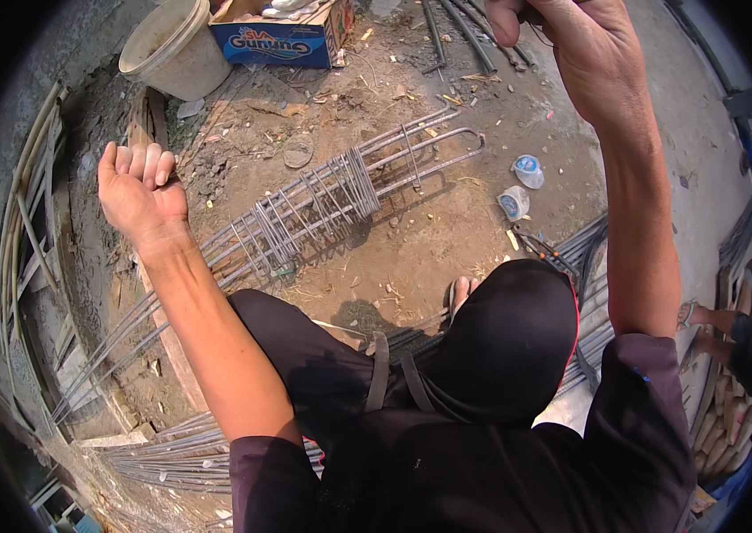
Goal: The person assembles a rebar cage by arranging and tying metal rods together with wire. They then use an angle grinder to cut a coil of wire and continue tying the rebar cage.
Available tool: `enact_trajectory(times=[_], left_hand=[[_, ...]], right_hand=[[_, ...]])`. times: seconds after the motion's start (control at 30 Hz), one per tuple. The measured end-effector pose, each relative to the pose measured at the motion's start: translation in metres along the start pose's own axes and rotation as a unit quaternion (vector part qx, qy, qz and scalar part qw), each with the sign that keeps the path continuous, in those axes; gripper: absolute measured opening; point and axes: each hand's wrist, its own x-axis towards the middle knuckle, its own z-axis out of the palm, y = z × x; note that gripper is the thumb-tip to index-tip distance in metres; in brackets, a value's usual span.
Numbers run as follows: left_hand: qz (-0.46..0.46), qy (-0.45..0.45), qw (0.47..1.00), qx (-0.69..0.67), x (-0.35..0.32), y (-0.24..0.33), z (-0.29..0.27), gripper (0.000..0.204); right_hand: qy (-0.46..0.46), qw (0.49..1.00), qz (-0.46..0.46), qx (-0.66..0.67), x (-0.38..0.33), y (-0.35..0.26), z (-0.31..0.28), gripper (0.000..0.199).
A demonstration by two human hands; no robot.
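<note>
My left hand (143, 191) is raised at the left, palm up, its fingers curled in; nothing shows in it. At the top edge, partly cut off, my right hand (593, 58) has its fingers pinched together, with a thin dark strand like wire (539, 35) at the fingertips. Between and below my hands lies a long bundle of steel bars (434, 169) on the ground. Several bent steel stirrups (354, 186) are gathered around its middle, and one stirrup (411, 155) stands apart near the hooked bar ends. Neither hand touches the bars.
A whitish bucket (176, 53) and a blue cardboard box (278, 40) stand at the far left. Dark rods (474, 40) lie far ahead. Two plastic cups (514, 202) and orange-handled pliers (549, 253) lie right of the bars. More rods (172, 457) lie near me; another person's leg (709, 329) shows right.
</note>
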Motion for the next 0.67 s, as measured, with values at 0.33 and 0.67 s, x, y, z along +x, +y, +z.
enact_trajectory(times=[0.33, 0.67], left_hand=[[-0.091, 0.079, 0.984, 0.131, 0.008, -0.168, 0.058, 0.036], [-0.079, 0.003, 0.975, 0.207, -0.002, -0.214, 0.127, 0.042]], right_hand=[[0.133, 0.826, 0.108, 0.536, -0.1, 0.057, 0.014, 0.038], [-0.167, 0.738, 0.264, 0.598, -0.245, 0.094, 0.025, 0.035]])
